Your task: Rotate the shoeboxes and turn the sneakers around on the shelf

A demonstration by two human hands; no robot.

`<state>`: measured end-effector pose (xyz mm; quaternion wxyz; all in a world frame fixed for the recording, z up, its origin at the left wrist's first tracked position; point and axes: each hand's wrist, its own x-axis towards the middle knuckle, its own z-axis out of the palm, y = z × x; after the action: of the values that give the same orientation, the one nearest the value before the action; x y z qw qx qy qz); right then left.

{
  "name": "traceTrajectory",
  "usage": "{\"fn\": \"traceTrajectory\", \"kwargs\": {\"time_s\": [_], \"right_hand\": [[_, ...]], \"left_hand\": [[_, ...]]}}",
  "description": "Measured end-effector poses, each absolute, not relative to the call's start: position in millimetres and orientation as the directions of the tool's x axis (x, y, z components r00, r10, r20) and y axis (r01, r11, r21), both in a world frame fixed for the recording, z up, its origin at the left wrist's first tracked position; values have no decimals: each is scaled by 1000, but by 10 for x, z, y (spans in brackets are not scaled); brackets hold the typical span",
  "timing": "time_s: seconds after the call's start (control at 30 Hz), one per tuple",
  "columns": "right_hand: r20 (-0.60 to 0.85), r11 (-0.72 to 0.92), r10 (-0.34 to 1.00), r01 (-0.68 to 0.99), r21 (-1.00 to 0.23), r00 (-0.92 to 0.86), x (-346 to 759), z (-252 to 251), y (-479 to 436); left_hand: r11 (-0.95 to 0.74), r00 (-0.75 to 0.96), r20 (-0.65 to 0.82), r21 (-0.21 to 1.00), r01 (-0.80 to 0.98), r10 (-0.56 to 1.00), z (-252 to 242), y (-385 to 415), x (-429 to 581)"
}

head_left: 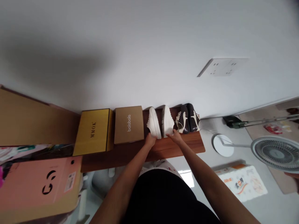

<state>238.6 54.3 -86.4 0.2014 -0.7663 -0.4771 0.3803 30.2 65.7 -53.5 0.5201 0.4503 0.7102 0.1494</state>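
A white sneaker (153,123) is gripped near its lower end by my left hand (150,140). The fingers of my right hand (175,137) are closed round the end of a second white sneaker (167,121), a short gap to the right. Both sneakers are at the brown wooden shelf (177,147), against the wall; whether they rest on it I cannot tell. Just right of my right hand stands a pair of dark brown and cream shoes (187,118). A brown "balabala" box (129,125) lies left of my left hand.
Further left are a yellow MMOK box (92,132) and a pink and brown carton (44,183). On the right stand a white fan (275,154) and a white printed package (244,183) on the floor. A socket plate (224,67) is on the white wall (149,56).
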Motion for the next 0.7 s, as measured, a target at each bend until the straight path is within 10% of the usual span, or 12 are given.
{"fn": "traceTrajectory", "kwargs": {"time_s": [0.3, 0.7], "right_hand": [[-346, -256, 937, 594, -763, -39, 2593, -715, 727], [-383, 51, 909, 956, -289, -165, 2352, -93, 722]], "left_hand": [[338, 42, -480, 676, 655, 876, -464, 703, 353], [-25, 173, -475, 302, 953, 863, -52, 665, 652]]}}
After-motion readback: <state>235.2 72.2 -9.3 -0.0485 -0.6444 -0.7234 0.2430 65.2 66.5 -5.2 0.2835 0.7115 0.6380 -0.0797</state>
